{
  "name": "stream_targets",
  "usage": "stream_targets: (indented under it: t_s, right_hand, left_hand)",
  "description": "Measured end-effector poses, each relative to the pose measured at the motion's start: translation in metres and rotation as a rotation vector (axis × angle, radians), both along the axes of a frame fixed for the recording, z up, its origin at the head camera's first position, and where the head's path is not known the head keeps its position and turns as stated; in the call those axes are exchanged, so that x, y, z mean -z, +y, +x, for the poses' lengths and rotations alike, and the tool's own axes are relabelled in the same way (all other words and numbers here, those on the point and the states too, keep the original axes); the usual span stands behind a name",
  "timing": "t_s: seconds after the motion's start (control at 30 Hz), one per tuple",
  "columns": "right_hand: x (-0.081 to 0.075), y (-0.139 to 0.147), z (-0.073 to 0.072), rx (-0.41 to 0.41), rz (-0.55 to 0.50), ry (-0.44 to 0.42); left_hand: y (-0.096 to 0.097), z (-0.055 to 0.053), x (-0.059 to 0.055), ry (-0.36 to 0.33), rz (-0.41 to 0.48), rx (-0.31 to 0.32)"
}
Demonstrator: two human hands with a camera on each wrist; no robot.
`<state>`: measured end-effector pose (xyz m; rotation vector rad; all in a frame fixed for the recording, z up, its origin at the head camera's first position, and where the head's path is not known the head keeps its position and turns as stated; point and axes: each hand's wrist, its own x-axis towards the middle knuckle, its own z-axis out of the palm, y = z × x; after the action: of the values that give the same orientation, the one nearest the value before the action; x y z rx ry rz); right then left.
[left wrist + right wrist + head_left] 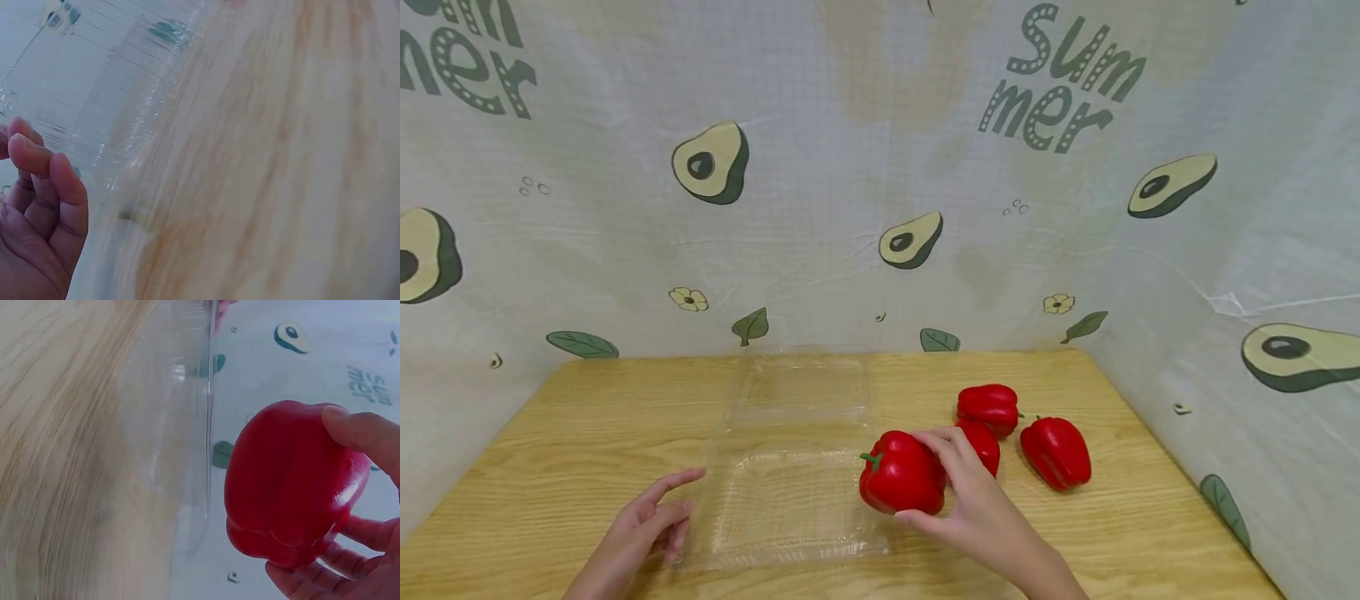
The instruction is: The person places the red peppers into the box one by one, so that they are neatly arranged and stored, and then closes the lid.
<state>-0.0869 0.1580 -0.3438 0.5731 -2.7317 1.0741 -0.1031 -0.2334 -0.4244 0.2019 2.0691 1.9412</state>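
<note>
Avocado-print sheet (820, 208) behind a wooden table (587, 433). Right hand (966, 504) grips a red pepper (901, 473) by the clear box's (797, 426) near right edge; left hand (643, 529), loosely curled, appears to hold nothing. Smooth skin could slip; a knock could shift the seemingly light box.

Setting: screened off; sort of room beyond can't be told.
Printed sheeting (820, 275): avocados (711, 163), "summer" lettering (1060, 79); walls at nine, twelve, three o'clock.
Tabletop (610, 442): wood-grain, at six o'clock.
</note>
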Motion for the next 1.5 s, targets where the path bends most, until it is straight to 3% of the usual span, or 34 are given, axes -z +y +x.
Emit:
stream_targets:
  t_s: [0.4,0.87,1.17,1.5]
  right_hand:
    - [0.002,-0.038,-0.013,-0.117,-0.009,-0.086]
    - [0.015,-0.081,-0.018,-0.191,0.028,-0.132]
    - [0.017,-0.108,-0.019,-0.217,0.081,-0.118]
    - [0.023,-0.129,-0.019,-0.249,0.189,-0.055]
  left_hand:
    - [-0.002,-0.001,0.001,0.032,0.010,0.029]
    - [-0.005,-0.003,-0.001,-0.021,0.004,0.035]
    - [-0.003,-0.004,-0.003,-0.034,-0.046,0.007]
    - [-0.002,-0.003,-0.002,-0.046,-0.038,0.002]
